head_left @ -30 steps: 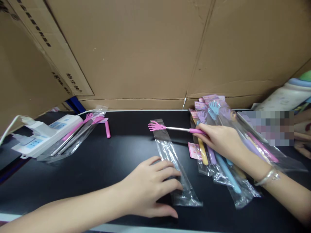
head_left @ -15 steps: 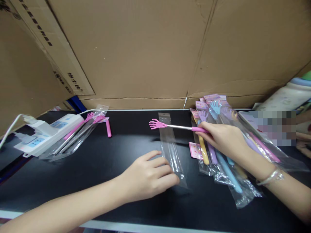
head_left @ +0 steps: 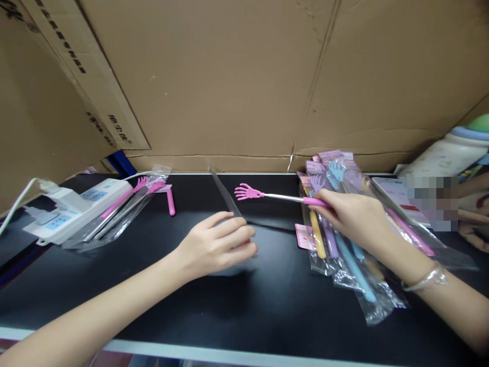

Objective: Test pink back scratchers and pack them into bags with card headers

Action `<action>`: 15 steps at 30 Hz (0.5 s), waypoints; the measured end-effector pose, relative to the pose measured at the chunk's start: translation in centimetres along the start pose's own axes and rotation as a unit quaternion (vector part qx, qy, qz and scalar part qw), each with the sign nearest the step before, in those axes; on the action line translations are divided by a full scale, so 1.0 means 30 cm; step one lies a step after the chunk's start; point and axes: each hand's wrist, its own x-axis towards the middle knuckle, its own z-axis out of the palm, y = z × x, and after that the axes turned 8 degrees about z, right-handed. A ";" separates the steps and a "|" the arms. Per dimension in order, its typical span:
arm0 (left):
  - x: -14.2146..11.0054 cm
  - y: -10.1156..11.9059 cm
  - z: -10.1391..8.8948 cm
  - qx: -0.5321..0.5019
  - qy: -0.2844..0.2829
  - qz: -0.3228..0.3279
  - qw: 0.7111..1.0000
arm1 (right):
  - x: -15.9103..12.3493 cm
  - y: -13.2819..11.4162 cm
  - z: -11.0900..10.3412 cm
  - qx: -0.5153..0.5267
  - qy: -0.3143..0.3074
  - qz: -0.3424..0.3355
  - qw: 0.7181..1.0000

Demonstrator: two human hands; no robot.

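Grip: right hand (head_left: pixel 355 216) pinches the pink scratcher (head_left: pixel 282 198) at its handle, thumb side toward the pile. Left hand (head_left: pixel 216 247) has fingers curled in on a clear bag (head_left: pixel 225 192); thumb hidden, looks like a pinch, exact contact unclear. Scratcher is above the desk (head_left: pixel 183 316), near level, pink head pointing left, just beyond the left fingers. Bag is nearly edge-on, its far end leaning away toward the cardboard (head_left: pixel 214 86). Can't tell which end is open.

Handling notes, my read:
- Pinch the film light, close to an edge. Squeezing across the middle would press the layers together.
- Film is thin and will likely cling or fold. Rub the layers apart, don't yank.
- Hold the scratcher by the handle, not the rod, so the head doesn't swing.
- Prongs are the snag risk. Give them room from the film while it's edge-on and hard to read.
- Right forearm passes over the bagged scratchers (head_left: pixel 355 270). Lift slightly, or it could drag them.
- Left side: mind the loose pink handle (head_left: pixel 171 203), could roll if bumped.
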 end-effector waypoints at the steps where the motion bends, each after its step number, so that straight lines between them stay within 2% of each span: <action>1: -0.001 -0.005 0.000 0.011 0.007 -0.002 1.000 | -0.001 0.001 0.002 0.000 0.000 0.002 1.000; 4: -0.003 -0.014 0.002 0.031 -0.001 -0.005 1.000 | -0.003 0.007 0.009 0.002 -0.006 0.001 1.000; 10: -0.011 -0.009 0.016 -0.026 -0.107 -0.001 0.994 | -0.005 0.006 0.009 -0.002 -0.006 -0.003 1.000; 15: -0.016 -0.001 0.033 -0.083 -0.153 -0.025 0.984 | -0.002 -0.003 0.004 0.005 0.000 -0.007 1.000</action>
